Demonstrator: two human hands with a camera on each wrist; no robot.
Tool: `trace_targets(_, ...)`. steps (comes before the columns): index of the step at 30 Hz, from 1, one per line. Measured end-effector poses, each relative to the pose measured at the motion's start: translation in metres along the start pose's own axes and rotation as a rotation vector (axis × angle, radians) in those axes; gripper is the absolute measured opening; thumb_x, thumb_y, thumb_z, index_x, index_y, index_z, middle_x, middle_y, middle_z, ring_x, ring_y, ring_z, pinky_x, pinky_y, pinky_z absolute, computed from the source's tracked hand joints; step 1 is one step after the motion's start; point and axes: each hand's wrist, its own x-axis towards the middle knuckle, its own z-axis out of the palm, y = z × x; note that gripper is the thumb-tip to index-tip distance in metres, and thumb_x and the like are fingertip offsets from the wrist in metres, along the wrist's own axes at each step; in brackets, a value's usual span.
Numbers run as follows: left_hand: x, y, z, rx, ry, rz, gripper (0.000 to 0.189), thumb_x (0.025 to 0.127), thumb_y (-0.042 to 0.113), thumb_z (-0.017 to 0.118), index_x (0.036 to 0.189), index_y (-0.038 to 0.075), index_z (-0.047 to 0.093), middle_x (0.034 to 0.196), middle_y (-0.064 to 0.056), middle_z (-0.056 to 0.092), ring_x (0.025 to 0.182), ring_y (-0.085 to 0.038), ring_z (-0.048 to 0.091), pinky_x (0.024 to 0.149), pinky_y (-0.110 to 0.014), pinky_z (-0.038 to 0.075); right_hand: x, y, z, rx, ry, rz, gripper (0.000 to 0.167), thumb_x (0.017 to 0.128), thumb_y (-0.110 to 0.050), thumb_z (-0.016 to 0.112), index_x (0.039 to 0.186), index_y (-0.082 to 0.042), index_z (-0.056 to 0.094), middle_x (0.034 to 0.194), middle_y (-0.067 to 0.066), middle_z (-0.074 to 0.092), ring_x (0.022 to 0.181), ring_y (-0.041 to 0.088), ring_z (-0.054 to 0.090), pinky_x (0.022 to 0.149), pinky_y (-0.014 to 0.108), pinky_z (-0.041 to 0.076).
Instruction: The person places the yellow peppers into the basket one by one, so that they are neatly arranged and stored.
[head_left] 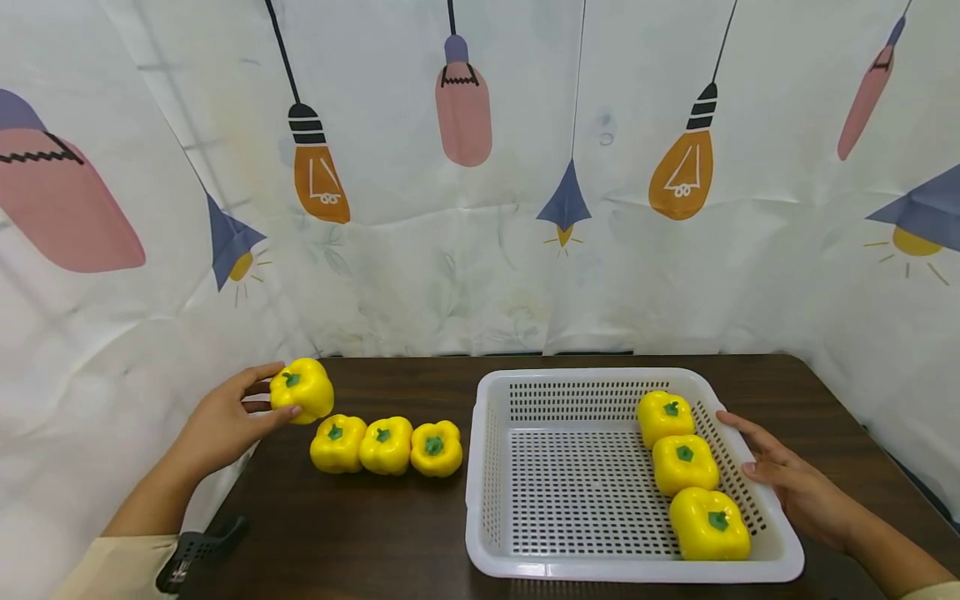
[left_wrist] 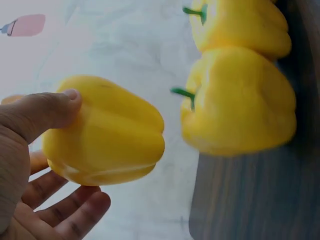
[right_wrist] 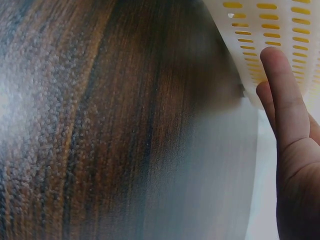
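Observation:
My left hand (head_left: 231,417) holds a yellow bell pepper (head_left: 303,392) between thumb and fingers, left of and above a row of three more bell peppers (head_left: 386,446) on the table. In the left wrist view the held bell pepper (left_wrist: 107,132) has its stem side out of sight, with a row pepper (left_wrist: 240,102) beside it. A white perforated basket (head_left: 577,569) stands on the right with three yellow bell peppers (head_left: 684,464) along its right side. My right hand (head_left: 802,492) has its fingers extended at the basket's right rim; in the right wrist view, fingers (right_wrist: 286,95) lie beside the slotted wall.
The dark wooden table (head_left: 360,533) ends at a hanging white cloth (head_left: 420,275) printed with lamps. A black strap-like item (head_left: 197,554) shows by the left sleeve.

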Motion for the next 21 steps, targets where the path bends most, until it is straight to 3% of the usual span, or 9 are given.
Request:
trace_targets(6, 0.01, 0.017, 0.006, -0.056, -0.022, 0.023, 0.085, 0.091, 0.044, 0.078, 0.156, 0.004, 0.039, 0.147, -0.03, 0.046, 0.116, -0.051, 0.061, 0.084, -0.048, 0.06, 0.0, 0.0, 0.001, 0.0, 0.007, 0.004, 0.063, 0.11, -0.015, 0.022, 0.161, -0.051, 0.01, 0.144, -0.027, 0.035, 0.125, 0.019, 0.058, 0.094, 0.058, 0.053)
trace_targets(14, 0.024, 0.032, 0.019, -0.106, -0.055, 0.088, 0.084, 0.09, 0.041, 0.08, 0.154, 0.003, 0.042, 0.144, -0.023, 0.051, 0.116, -0.043, 0.064, 0.089, -0.039, 0.058, 0.0, -0.003, 0.002, 0.025, -0.004, -0.005, 0.064, 0.11, -0.014, 0.022, 0.161, -0.051, 0.012, 0.144, -0.026, 0.041, 0.125, 0.02, 0.059, 0.094, 0.058, 0.053)
trace_targets(21, 0.032, 0.046, 0.029, -0.134, -0.092, 0.134, 0.081, 0.089, 0.04, 0.081, 0.152, 0.004, 0.044, 0.144, -0.02, 0.052, 0.117, -0.04, 0.064, 0.09, -0.041, 0.058, -0.001, -0.003, 0.003, 0.033, -0.002, 0.0, 0.063, 0.11, -0.014, 0.023, 0.16, -0.052, 0.013, 0.144, -0.024, 0.043, 0.124, 0.021, 0.059, 0.094, 0.059, 0.053)
